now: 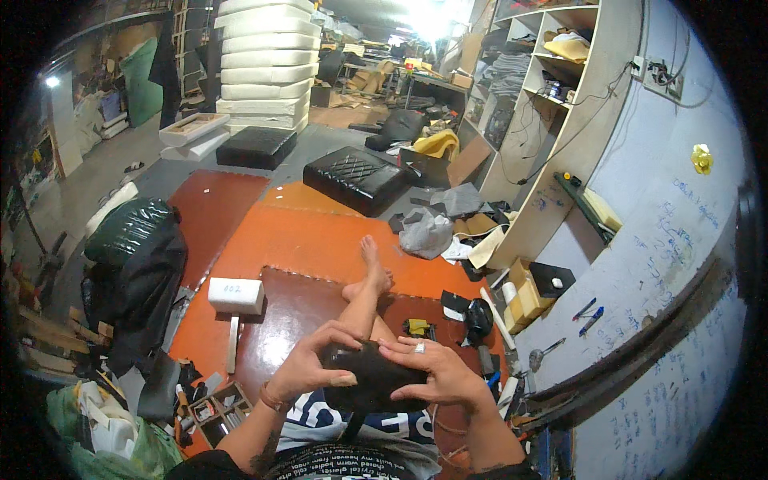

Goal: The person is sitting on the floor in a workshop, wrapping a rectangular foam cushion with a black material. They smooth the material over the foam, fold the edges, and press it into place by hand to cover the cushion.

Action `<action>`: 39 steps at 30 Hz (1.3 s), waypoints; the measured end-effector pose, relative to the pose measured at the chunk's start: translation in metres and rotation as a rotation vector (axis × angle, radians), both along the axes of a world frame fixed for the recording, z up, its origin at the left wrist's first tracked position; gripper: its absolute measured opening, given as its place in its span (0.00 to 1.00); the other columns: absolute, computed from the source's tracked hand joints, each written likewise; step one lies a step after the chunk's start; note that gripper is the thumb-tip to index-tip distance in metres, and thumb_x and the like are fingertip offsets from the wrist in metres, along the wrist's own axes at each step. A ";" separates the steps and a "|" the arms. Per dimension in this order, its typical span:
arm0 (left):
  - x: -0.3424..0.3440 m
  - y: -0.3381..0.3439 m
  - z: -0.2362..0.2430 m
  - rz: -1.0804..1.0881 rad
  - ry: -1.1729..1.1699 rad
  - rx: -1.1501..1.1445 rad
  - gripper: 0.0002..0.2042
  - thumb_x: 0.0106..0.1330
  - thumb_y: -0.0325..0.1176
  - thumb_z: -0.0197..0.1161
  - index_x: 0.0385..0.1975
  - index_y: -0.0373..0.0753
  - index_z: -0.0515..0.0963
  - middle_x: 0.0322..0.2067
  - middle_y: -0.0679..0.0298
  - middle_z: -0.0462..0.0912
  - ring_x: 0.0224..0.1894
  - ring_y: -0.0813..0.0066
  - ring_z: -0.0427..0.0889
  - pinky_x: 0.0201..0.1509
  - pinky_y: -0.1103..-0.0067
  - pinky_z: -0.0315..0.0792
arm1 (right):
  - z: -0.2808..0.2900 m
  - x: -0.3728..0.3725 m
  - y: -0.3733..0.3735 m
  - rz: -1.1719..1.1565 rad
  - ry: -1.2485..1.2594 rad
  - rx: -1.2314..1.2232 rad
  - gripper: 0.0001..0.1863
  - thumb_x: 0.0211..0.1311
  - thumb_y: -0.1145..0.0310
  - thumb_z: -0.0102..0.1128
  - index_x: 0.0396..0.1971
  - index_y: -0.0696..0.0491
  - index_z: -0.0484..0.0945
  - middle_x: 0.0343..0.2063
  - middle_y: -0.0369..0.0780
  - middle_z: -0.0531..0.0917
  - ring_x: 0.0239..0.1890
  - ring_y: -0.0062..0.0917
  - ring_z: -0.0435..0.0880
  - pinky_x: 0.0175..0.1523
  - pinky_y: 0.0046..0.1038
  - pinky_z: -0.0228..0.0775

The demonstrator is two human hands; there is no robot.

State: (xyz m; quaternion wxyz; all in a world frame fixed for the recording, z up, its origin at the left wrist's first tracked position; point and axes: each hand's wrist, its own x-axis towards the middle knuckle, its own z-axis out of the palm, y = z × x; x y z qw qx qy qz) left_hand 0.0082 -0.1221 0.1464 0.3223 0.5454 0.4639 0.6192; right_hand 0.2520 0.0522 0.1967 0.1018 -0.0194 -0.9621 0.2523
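Observation:
In my lap lies a dark, rounded piece (370,384) with a smooth black surface, perhaps leather-covered; its exact kind does not show. My left hand (316,362) grips its left side, the thumb on the near face and the fingers curled over the far edge. On the opposite side my right hand (440,370), with a ring on one finger, holds the piece between thumb and fingers. The fingertips of both hands come close together along its top edge. The underside is hidden against my shirt.
Beyond my bare legs, a white block on a stick (236,296) rests on the orange and brown mats (296,232). Black quilted cushions (356,178) and a tall stack of white foam (268,72) stand farther off. A wooden tool box (220,412) is at left, shelves (552,104) at right.

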 end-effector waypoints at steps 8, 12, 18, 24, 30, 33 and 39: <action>0.055 0.009 0.038 0.464 0.316 -0.004 0.32 0.64 0.62 0.72 0.54 0.39 0.86 0.42 0.58 0.83 0.45 0.65 0.85 0.48 0.70 0.78 | 0.001 -0.012 -0.052 -0.388 0.210 -0.405 0.61 0.41 0.39 0.87 0.73 0.57 0.68 0.73 0.52 0.69 0.74 0.50 0.69 0.77 0.47 0.59; 0.038 0.008 0.013 0.209 0.139 0.012 0.28 0.76 0.61 0.59 0.57 0.41 0.86 0.58 0.52 0.79 0.65 0.56 0.76 0.67 0.63 0.71 | -0.002 -0.013 -0.048 -0.294 0.145 -0.371 0.59 0.39 0.42 0.89 0.71 0.55 0.72 0.73 0.50 0.68 0.79 0.47 0.61 0.79 0.48 0.55; 0.019 -0.004 -0.007 0.109 0.075 0.113 0.30 0.73 0.54 0.68 0.67 0.42 0.78 0.73 0.52 0.70 0.79 0.51 0.61 0.82 0.56 0.52 | -0.021 -0.048 -0.031 -0.102 0.186 -0.455 0.51 0.51 0.45 0.83 0.72 0.53 0.71 0.71 0.49 0.72 0.79 0.45 0.64 0.81 0.46 0.54; -0.010 0.008 -0.028 0.201 -0.040 -0.036 0.24 0.68 0.37 0.75 0.62 0.39 0.80 0.61 0.58 0.77 0.69 0.62 0.74 0.75 0.66 0.65 | -0.064 -0.097 -0.010 -0.130 0.158 -0.684 0.39 0.62 0.52 0.78 0.69 0.55 0.75 0.68 0.50 0.77 0.74 0.38 0.72 0.77 0.40 0.62; -0.033 0.034 -0.080 0.407 -0.176 -0.205 0.15 0.70 0.38 0.74 0.52 0.40 0.86 0.52 0.60 0.82 0.58 0.67 0.80 0.66 0.70 0.72 | -0.113 -0.141 0.003 -0.214 0.107 -0.969 0.21 0.71 0.69 0.69 0.61 0.57 0.82 0.57 0.43 0.87 0.61 0.31 0.84 0.70 0.34 0.72; -0.029 0.045 -0.092 0.465 -0.207 -0.163 0.11 0.73 0.36 0.71 0.49 0.38 0.86 0.49 0.59 0.84 0.56 0.67 0.82 0.65 0.70 0.73 | -0.137 -0.146 0.004 -0.215 0.236 -0.906 0.20 0.72 0.70 0.68 0.61 0.57 0.83 0.57 0.43 0.87 0.61 0.32 0.84 0.70 0.35 0.72; -0.046 0.042 -0.090 0.359 -0.243 -0.206 0.11 0.74 0.33 0.69 0.51 0.37 0.84 0.51 0.59 0.84 0.58 0.68 0.81 0.67 0.71 0.72 | -0.144 -0.154 -0.006 -0.294 0.278 -0.934 0.21 0.74 0.67 0.65 0.62 0.58 0.81 0.64 0.48 0.81 0.69 0.38 0.77 0.75 0.39 0.65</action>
